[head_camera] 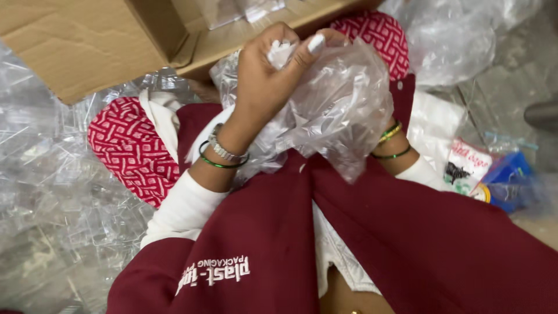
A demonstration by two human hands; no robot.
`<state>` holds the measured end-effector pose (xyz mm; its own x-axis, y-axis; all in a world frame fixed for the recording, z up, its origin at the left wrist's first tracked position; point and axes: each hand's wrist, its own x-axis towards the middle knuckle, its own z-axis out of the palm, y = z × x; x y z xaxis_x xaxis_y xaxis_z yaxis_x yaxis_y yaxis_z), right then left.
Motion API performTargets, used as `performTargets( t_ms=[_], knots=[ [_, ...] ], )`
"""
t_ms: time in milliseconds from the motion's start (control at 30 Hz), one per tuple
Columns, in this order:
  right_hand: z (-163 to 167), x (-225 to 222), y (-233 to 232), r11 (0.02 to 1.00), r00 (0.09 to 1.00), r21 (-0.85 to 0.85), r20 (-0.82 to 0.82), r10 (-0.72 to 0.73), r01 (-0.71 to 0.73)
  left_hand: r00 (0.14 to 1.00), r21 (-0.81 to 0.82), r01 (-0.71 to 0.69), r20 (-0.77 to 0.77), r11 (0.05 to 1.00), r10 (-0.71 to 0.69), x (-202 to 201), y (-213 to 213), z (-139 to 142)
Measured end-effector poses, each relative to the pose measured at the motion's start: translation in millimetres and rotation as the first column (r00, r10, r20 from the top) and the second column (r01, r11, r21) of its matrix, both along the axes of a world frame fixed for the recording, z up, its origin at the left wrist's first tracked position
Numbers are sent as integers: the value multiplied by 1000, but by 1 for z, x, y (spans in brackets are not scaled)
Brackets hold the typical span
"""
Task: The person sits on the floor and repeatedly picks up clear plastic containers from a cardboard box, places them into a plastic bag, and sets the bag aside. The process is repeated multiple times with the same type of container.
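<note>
My left hand [264, 75] is closed around the top of a crumpled clear plastic bag [337, 110], with the thumb pressing its gathered edge and a small white piece pinched at the fingers. My right hand is hidden behind the bag; only its wrist [392, 145] with green and yellow bangles shows. The bag hangs over my lap, above a maroon garment [360, 232]. The left wrist wears a silver bracelet and a green bangle.
An open cardboard box [87, 40] lies in front of me. Heaps of clear plastic bags [52, 192] cover the floor at left and top right [453, 40]. A blue and white packet [494, 174] lies at the right. Red patterned cloth [131, 148] covers my knees.
</note>
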<state>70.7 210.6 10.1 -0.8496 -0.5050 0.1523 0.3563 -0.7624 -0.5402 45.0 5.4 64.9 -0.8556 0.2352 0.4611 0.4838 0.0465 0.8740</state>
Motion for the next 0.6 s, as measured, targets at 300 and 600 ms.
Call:
performTargets(
  t_ms=[300,600],
  knots=[
    [5,14,9,982,981,38,-55,187,-185,938,-365,-346,-106,864,330,-36,12,-37],
    [-65,34,84,936,959,213,-25,-282,281,962,-251,-211,120,945,247,-61,40,-70]
  ],
)
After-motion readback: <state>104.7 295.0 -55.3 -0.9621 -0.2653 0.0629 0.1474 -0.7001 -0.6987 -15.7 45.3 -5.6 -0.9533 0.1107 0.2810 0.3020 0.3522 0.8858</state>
